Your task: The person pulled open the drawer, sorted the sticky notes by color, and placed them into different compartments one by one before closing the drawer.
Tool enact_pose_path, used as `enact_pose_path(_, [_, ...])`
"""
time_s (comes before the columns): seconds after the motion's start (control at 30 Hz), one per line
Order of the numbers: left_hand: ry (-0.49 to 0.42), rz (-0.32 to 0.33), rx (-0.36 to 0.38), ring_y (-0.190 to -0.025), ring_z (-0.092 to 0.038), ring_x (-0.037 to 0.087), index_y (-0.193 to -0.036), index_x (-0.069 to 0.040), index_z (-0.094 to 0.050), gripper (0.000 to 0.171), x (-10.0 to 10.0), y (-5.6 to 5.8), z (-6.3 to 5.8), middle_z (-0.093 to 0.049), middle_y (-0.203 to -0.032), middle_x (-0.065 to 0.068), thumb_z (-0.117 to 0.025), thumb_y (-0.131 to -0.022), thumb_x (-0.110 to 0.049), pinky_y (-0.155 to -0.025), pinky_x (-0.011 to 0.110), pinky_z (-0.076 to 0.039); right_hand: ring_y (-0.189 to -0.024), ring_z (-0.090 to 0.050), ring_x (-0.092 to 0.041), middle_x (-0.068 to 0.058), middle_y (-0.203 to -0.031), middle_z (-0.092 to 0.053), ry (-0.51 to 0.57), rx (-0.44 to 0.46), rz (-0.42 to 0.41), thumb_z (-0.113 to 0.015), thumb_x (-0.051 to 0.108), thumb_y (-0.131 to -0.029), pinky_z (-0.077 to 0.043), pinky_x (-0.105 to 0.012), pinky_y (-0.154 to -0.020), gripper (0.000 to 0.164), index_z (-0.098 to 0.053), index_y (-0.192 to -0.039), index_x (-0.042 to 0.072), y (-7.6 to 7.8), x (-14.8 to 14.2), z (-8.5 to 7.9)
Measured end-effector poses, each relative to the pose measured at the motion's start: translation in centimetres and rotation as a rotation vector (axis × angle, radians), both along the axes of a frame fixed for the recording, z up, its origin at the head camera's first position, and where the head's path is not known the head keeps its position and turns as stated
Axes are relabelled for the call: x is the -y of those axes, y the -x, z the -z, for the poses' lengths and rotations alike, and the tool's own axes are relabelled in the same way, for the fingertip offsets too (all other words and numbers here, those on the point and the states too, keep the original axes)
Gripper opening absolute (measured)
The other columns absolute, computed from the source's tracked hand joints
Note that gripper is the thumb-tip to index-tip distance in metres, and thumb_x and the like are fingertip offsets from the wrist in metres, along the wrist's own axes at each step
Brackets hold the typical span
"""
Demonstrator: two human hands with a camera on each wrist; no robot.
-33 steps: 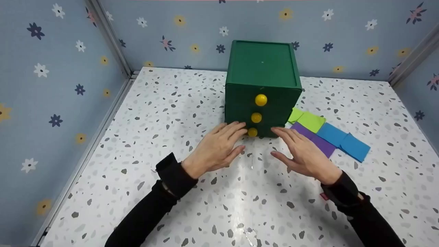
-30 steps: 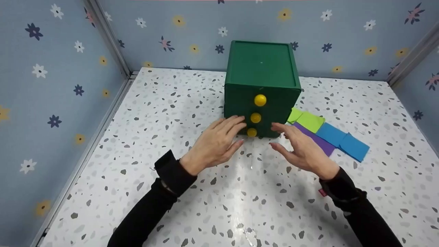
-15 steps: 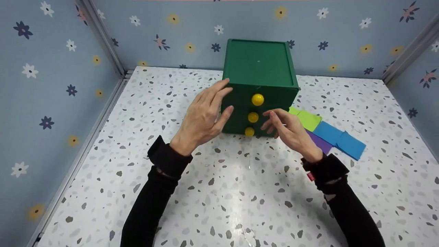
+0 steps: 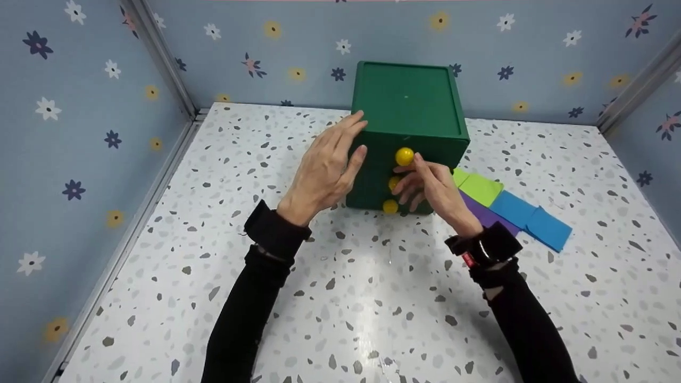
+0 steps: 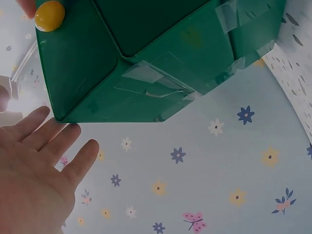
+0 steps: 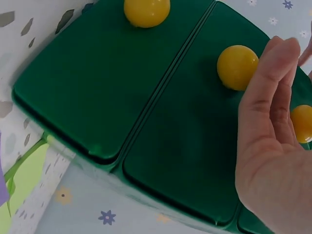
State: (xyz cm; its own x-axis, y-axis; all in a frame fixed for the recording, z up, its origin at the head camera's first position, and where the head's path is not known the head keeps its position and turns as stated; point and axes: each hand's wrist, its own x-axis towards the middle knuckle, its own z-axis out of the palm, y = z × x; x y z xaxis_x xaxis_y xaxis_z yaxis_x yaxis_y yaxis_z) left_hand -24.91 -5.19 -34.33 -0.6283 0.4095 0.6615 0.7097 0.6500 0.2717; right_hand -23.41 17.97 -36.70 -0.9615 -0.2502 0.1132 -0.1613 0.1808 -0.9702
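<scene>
A green box of drawers (image 4: 406, 98) stands on the speckled table, with three round yellow knobs down its front. My left hand (image 4: 324, 170) has its fingers extended along the upper left front edge of the box; in the left wrist view those fingers (image 5: 73, 134) lie right at a corner of it. In front of the drawers, my right hand (image 4: 439, 194) has its thumb and index fingertips beside and just below the top knob (image 4: 404, 156), with the fingers loosely bent. That hand partly covers the middle knob (image 4: 392, 183), while the bottom knob (image 4: 390, 206) shows.
Flat folded pieces lie right of the box: lime green (image 4: 481, 189), purple (image 4: 481, 213) and blue (image 4: 532, 221). The purple one is partly behind my right wrist. Flowered panels (image 4: 298, 48) enclose the table at the back and sides. Clear tape (image 5: 146, 75) crosses the box's side.
Both hands have risen from the lower front of the box. The left has come to its upper left edge, the right to the top knob, with fingers more bent. The drawers have not moved.
</scene>
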Motion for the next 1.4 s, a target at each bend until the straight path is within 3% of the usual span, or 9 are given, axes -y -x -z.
enact_pose_path(0.27, [0.002, -0.003, 0.020, -0.139, -0.035, 0.019, -0.137, -0.007, -0.047, 0.047, -0.1, 0.1, 0.2, -0.042, -0.148, 0.006, -0.029, -0.103, -0.033, -0.117, 0.030, -0.025, -0.057, -0.066, -0.023, -0.007, -0.072, -0.070, 0.044, 0.017, 0.040, -0.028, 0.037, -0.103, -0.056, -0.038, -0.052, 0.056, -0.064, -0.106, -0.006, 0.6, 1.1, -0.2])
enact_pose_path(0.47, [0.003, 0.005, 0.029, -0.139, -0.035, 0.019, -0.136, -0.008, -0.048, 0.046, 0.0, 0.2, 0.1, -0.043, -0.147, 0.006, -0.029, -0.103, -0.033, -0.117, 0.030, -0.025, -0.055, -0.065, -0.022, -0.008, -0.070, -0.068, 0.064, 0.024, 0.048, -0.028, 0.028, -0.104, -0.055, -0.033, -0.050, 0.053, -0.061, -0.106, -0.013, 0.6, 1.3, -0.2])
enact_pose_path(0.63, [0.002, 0.017, 0.030, -0.139, -0.036, 0.018, -0.136, -0.008, -0.049, 0.047, 0.1, 0.3, 0.1, -0.043, -0.147, 0.006, -0.027, -0.103, -0.033, -0.117, 0.028, -0.025, -0.053, -0.064, -0.018, -0.005, -0.068, -0.067, 0.080, 0.035, 0.060, -0.031, 0.035, -0.103, -0.054, -0.029, -0.048, 0.054, -0.063, -0.101, -0.009, 0.5, 1.2, -0.2])
enact_pose_path(0.93, [-0.018, 0.048, 0.053, -0.140, -0.035, 0.018, -0.136, -0.007, -0.048, 0.046, 0.4, 0.4, 0.1, -0.042, -0.147, 0.007, -0.027, -0.103, -0.031, -0.117, 0.026, -0.023, -0.053, -0.063, -0.019, -0.005, -0.067, -0.067, 0.067, 0.024, 0.067, -0.036, 0.044, -0.100, -0.055, -0.034, -0.051, 0.057, -0.064, -0.096, -0.005, 0.2, 1.4, -0.2])
enact_pose_path(1.4, [-0.032, 0.071, 0.060, -0.139, -0.035, 0.019, -0.136, -0.007, -0.049, 0.045, 0.4, 0.5, 0.0, -0.042, -0.147, 0.008, -0.027, -0.103, -0.030, -0.117, 0.027, -0.025, -0.052, -0.062, -0.022, -0.003, -0.064, -0.066, 0.030, 0.048, 0.071, -0.031, 0.030, -0.103, -0.053, -0.030, -0.048, 0.051, -0.062, -0.097, -0.011, 0.0, 1.3, -0.4])
